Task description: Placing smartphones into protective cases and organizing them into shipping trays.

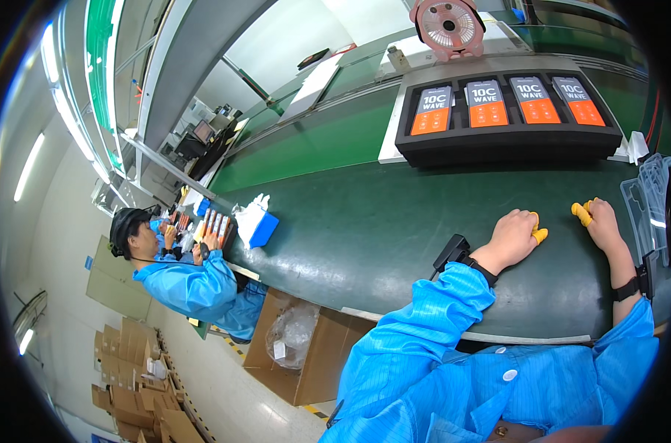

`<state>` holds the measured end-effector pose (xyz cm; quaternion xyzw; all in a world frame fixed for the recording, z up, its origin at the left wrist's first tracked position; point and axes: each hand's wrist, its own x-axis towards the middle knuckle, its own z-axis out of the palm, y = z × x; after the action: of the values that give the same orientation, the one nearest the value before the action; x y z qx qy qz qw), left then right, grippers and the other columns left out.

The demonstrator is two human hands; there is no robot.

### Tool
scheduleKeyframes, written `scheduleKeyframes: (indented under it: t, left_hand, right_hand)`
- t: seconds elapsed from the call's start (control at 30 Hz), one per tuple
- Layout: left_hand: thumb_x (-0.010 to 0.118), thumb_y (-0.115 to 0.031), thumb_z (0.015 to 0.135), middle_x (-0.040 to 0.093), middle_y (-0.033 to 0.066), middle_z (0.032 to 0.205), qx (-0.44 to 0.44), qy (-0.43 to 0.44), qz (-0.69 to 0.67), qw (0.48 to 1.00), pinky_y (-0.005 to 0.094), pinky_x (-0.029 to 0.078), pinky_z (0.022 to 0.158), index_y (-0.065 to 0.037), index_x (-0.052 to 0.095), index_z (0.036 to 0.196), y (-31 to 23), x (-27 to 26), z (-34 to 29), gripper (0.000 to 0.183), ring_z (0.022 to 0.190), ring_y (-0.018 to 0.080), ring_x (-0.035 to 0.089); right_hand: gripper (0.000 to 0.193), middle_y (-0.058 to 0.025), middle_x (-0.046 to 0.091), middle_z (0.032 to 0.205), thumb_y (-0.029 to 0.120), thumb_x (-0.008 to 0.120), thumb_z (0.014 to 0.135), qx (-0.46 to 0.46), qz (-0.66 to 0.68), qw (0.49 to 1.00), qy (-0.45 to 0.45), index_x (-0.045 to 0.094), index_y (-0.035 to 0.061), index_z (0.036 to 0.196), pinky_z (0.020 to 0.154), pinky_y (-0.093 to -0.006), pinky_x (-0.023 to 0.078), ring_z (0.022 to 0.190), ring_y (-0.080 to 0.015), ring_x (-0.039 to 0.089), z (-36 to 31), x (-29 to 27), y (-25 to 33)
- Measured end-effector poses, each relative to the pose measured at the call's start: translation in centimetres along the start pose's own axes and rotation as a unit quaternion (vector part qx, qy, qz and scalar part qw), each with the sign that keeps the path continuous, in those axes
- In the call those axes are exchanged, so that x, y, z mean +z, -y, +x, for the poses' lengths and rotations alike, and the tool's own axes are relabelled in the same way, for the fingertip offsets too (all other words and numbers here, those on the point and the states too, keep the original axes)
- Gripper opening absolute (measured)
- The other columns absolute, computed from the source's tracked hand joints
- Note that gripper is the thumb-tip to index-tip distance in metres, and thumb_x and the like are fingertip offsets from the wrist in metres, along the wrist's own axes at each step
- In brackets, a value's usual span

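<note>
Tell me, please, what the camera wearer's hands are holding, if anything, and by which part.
Nothing is visibly held in the left hand or right hand; both wear yellow finger cots.

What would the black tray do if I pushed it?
The black tray would probably slide rather than tip, being wide and low. Its thick walls suggest it's fairly stiff. The packs might stay put, since they seem to sit down inside its slots.

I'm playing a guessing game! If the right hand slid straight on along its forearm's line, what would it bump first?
The right hand would probably bump the black tray, across the green tabletop, though depth is unclear.
</note>
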<state>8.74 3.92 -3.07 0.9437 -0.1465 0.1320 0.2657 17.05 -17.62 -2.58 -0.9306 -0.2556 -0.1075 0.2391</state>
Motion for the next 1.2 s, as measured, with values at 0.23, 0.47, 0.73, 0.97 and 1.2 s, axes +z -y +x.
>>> scheduleKeyframes:
  t: [0.23, 0.47, 0.73, 0.97, 1.2]
  left_hand:
    - [0.058, -0.017, 0.071, 0.056, 0.0119, 0.077, -0.001, 0.002, 0.003, 1.0, 0.0377, 0.043, 0.07, -0.002, 0.053, 0.073, -0.06, 0.08, 0.06, 0.015, 0.079, 0.0282, 0.052]
    - [0.058, -0.017, 0.072, 0.056, 0.012, 0.077, -0.002, 0.004, 0.009, 1.0, 0.0377, 0.043, 0.07, -0.002, 0.053, 0.074, 0.02, -0.02, -0.01, 0.016, 0.079, 0.028, 0.052]
    - [0.057, -0.017, 0.072, 0.056, 0.0121, 0.077, -0.004, 0.01, 0.01, 1.0, 0.0376, 0.043, 0.07, -0.002, 0.052, 0.074, -0.06, -0.01, 0.05, 0.016, 0.079, 0.0283, 0.052]
    - [0.058, -0.017, 0.071, 0.055, 0.0122, 0.076, -0.008, 0.007, 0.004, 1.0, 0.0376, 0.043, 0.069, -0.002, 0.053, 0.073, -0.04, -0.18, -0.02, 0.016, 0.078, 0.0284, 0.052]
    - [0.058, -0.017, 0.072, 0.056, 0.0124, 0.076, 0.002, -0.002, 0.005, 1.0, 0.0375, 0.043, 0.068, -0.002, 0.053, 0.072, -0.12, 0.01, 0.01, 0.016, 0.077, 0.0285, 0.052]
  right_hand:
    - [0.014, -0.0197, 0.053, 0.066, 0.007, 0.054, 0.07, 0.0, -0.005, 1.0, 0.001, 0.054, -0.0049, 0.062, 0.064, -0.0399, 0.039, 0.068, -0.034, 0.05, -0.04, 0.02, -0.12]
    - [0.015, -0.0197, 0.052, 0.066, 0.007, 0.054, 0.07, 0.0, 0.005, 1.0, -0.008, 0.054, -0.005, 0.062, 0.063, -0.04, 0.039, 0.068, -0.0341, 0.05, 0.01, 0.13, 0.04]
    - [0.015, -0.0199, 0.052, 0.066, 0.007, 0.055, 0.07, -0.001, 0.007, 1.0, 0.0, 0.053, -0.0049, 0.061, 0.062, -0.0405, 0.039, 0.067, -0.0345, 0.05, -0.06, 0.04, -0.11]
    - [0.015, -0.0197, 0.053, 0.066, 0.007, 0.055, 0.07, 0.001, 0.007, 1.0, -0.004, 0.053, -0.0047, 0.062, 0.062, -0.0405, 0.039, 0.067, -0.0346, 0.05, 0.08, 0.11, 0.13]
    - [0.019, -0.0193, 0.053, 0.066, 0.011, 0.057, 0.072, -0.003, 0.004, 1.0, -0.005, 0.053, -0.0046, 0.061, 0.061, -0.0402, 0.039, 0.067, -0.034, 0.05, -0.08, -0.14, 0.07]
